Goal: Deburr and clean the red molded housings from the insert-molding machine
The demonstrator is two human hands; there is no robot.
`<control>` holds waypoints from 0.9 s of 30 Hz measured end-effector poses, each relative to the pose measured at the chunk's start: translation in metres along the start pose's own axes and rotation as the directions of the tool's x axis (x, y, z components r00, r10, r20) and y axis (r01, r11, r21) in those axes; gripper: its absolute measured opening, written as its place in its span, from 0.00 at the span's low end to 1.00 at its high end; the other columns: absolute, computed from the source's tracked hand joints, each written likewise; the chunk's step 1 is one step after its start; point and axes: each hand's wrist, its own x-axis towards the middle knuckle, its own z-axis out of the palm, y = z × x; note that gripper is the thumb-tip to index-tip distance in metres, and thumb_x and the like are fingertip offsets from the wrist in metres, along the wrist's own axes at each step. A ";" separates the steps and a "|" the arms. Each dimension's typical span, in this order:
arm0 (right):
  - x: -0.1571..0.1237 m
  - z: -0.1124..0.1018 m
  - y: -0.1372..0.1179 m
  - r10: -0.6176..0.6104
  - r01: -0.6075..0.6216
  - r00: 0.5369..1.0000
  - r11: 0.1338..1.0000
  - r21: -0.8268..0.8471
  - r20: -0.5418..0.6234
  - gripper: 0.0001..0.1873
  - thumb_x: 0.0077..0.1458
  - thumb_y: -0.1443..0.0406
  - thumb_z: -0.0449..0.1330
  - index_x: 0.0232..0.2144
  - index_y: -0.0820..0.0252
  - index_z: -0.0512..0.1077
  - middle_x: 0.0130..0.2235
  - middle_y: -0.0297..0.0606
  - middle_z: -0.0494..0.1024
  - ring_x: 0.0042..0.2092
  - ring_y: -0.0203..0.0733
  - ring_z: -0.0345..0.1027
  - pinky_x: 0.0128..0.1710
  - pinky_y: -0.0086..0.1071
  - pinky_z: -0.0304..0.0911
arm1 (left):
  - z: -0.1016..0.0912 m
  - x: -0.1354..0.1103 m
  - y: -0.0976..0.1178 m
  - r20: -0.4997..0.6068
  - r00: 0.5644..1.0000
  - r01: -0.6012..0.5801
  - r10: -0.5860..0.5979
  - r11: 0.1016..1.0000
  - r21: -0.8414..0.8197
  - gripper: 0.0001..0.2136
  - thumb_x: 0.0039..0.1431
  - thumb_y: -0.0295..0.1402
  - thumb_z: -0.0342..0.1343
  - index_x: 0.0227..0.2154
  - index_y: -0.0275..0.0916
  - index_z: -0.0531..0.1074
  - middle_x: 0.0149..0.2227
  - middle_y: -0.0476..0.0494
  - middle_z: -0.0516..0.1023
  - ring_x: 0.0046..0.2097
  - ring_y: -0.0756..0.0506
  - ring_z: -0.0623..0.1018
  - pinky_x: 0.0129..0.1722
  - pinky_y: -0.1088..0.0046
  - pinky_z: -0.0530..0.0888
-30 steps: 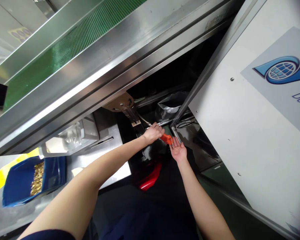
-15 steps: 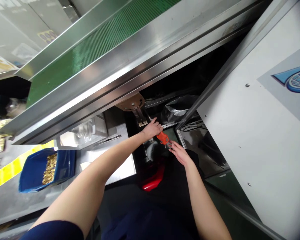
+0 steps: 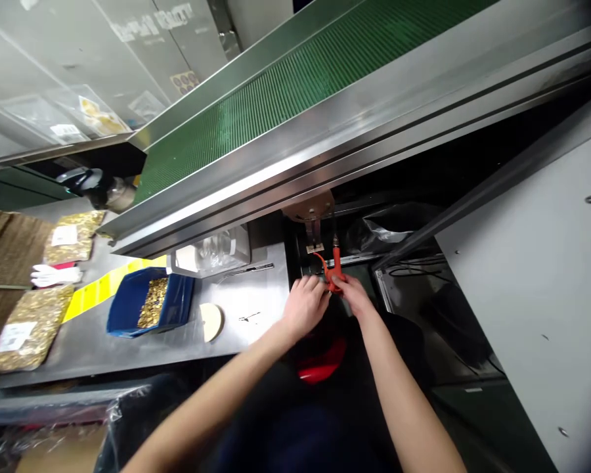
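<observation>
An orange air blow gun (image 3: 337, 259) is upright below the conveyor, its metal hose fitting at the top and its curved lever out to the left. My right hand (image 3: 355, 295) is closed around the gun's lower body. Curled fingers of my left hand (image 3: 305, 305) press against the gun's lower end from the left; the nozzle is hidden there. Just above my hands, a tan bracket (image 3: 309, 207) with a metal piece hangs under the conveyor.
A green ribbed conveyor belt (image 3: 270, 85) slants overhead. On the metal table to the left are a blue bin (image 3: 123, 302) of small gold-coloured parts, a cream half-disc (image 3: 211, 322) and filled bags (image 3: 32, 328). A white panel (image 3: 536, 263) stands at the right.
The view has swung to the right-hand side of the scene less, showing more table. My right hand has closed on the blow gun, now upright; my left has moved to its lower end.
</observation>
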 end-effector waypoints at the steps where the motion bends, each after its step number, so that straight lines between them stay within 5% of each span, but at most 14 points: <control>1: 0.011 0.009 -0.003 0.020 -0.020 1.000 1.000 0.008 -0.011 0.14 0.60 0.60 0.69 0.43 0.64 0.77 0.36 0.36 0.82 0.35 0.37 0.77 0.38 0.33 0.74 | -0.001 -0.028 0.007 0.018 0.999 0.052 -0.051 0.998 -0.034 0.16 0.77 0.36 0.41 0.37 0.38 0.72 0.37 0.41 0.80 0.41 0.42 0.80 0.42 0.66 0.74; 3: 0.035 0.029 -0.009 0.066 -0.065 0.997 0.997 0.029 -0.036 0.10 0.63 0.62 0.67 0.41 0.65 0.77 0.36 0.35 0.81 0.35 0.36 0.76 0.37 0.32 0.75 | 0.002 -0.084 0.021 0.074 0.987 0.148 -0.140 0.981 -0.128 0.19 0.78 0.35 0.37 0.32 0.40 0.68 0.28 0.49 0.76 0.30 0.49 0.77 0.31 0.73 0.70; 5: 0.055 0.044 -0.014 0.111 -0.107 0.992 0.993 0.052 -0.061 0.09 0.64 0.62 0.66 0.40 0.65 0.76 0.35 0.34 0.80 0.34 0.35 0.75 0.36 0.31 0.74 | 0.008 -0.133 0.031 0.233 0.938 0.338 -0.257 0.832 -0.440 0.19 0.78 0.38 0.38 0.32 0.41 0.66 0.27 0.50 0.74 0.29 0.49 0.76 0.30 0.73 0.67; 9: 0.062 0.053 -0.014 0.159 -0.150 0.985 0.981 0.125 -0.063 0.09 0.66 0.63 0.64 0.42 0.65 0.76 0.37 0.35 0.80 0.35 0.35 0.76 0.35 0.31 0.74 | 0.019 -0.192 0.033 0.445 0.881 0.452 -0.163 0.571 -0.686 0.15 0.75 0.41 0.44 0.36 0.41 0.72 0.33 0.47 0.79 0.35 0.47 0.78 0.36 0.73 0.68; 16: 0.035 0.048 0.003 0.167 -0.162 0.986 0.954 0.254 0.001 0.14 0.67 0.58 0.63 0.49 0.61 0.77 0.46 0.40 0.84 0.44 0.40 0.80 0.44 0.35 0.76 | 0.008 -0.207 -0.002 0.452 0.798 0.585 -0.398 0.332 -0.740 0.16 0.72 0.45 0.49 0.37 0.40 0.75 0.31 0.49 0.74 0.35 0.47 0.72 0.37 0.71 0.67; 22: 0.032 0.044 0.017 0.149 -0.133 0.988 0.953 0.273 -0.039 0.20 0.68 0.51 0.59 0.49 0.61 0.77 0.47 0.42 0.84 0.45 0.40 0.79 0.45 0.36 0.76 | -0.001 -0.206 -0.012 0.444 0.784 0.598 -0.434 0.340 -0.726 0.20 0.72 0.49 0.48 0.32 0.39 0.71 0.29 0.51 0.70 0.33 0.48 0.68 0.35 0.71 0.64; 27: 0.002 0.007 0.059 0.195 -0.163 0.951 0.976 0.145 -0.239 0.18 0.69 0.53 0.58 0.41 0.63 0.74 0.34 0.34 0.78 0.30 0.33 0.70 0.32 0.29 0.71 | -0.002 -0.219 0.000 0.454 0.789 0.601 -0.414 0.368 -0.710 0.25 0.72 0.53 0.44 0.25 0.40 0.63 0.24 0.52 0.66 0.28 0.49 0.67 0.30 0.70 0.61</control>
